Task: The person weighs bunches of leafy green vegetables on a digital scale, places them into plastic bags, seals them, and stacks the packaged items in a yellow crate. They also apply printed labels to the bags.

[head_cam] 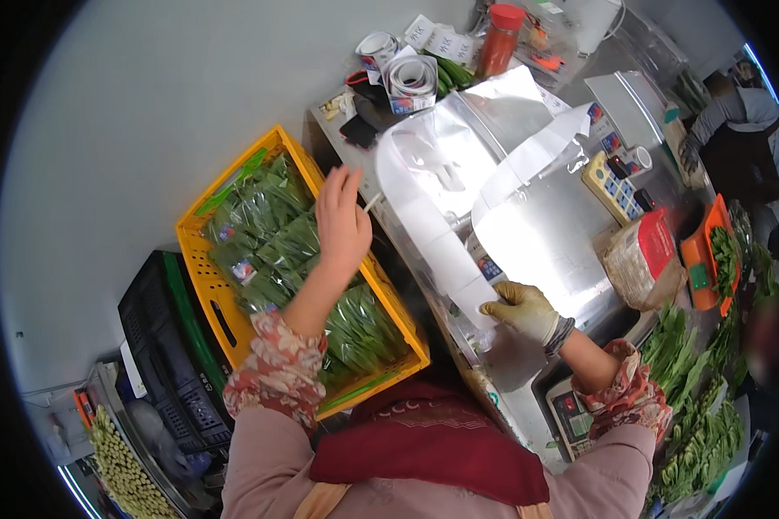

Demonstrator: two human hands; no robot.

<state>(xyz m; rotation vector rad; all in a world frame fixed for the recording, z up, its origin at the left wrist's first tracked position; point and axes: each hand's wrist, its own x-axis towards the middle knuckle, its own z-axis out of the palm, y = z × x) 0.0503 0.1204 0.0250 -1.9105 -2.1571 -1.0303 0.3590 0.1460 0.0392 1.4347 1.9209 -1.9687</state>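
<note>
My left hand (343, 224), bare, is raised over the right edge of a yellow plastic crate (311, 170), fingers extended, with nothing visible in it. Inside the crate lie clear bags of leafy greens (259, 227), some bearing labels. In a yellowish glove, my right hand (524, 313) pinches the end of a long white label strip (428, 240). That strip curves back across the steel table (558, 240). Another looped stretch of strip (532, 152) lies to its right. Just above the gloved hand, a printed label roll (483, 259) is partly hidden by the strip.
Label rolls (410, 76) and a red-lidded bottle (500, 42) stand at the table's back. A power strip (613, 188), a wrapped package (642, 259), a scale (568, 415) and loose greens (701, 428) are at right. Black crates (169, 350) stand left. A person (743, 136) is at far right.
</note>
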